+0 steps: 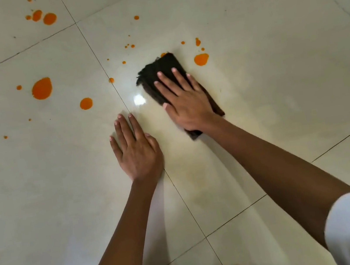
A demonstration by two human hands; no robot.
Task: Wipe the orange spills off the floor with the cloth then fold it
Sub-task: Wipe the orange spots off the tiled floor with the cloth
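Wiping step in hand. Right hand (188, 105) lies flat, fingers spread, pressing the dark folded cloth (160, 70) onto the floor (274, 70) just right of centre; nothing is pinched. Left hand (137, 152) rests open, palm down on bare tile near the grout line, bracing. Orange spills (41, 88) remain at far left, with a drop (201, 59) just beside the cloth's far right edge. Judgement: push next toward that drop, then sweep left; folding comes later.
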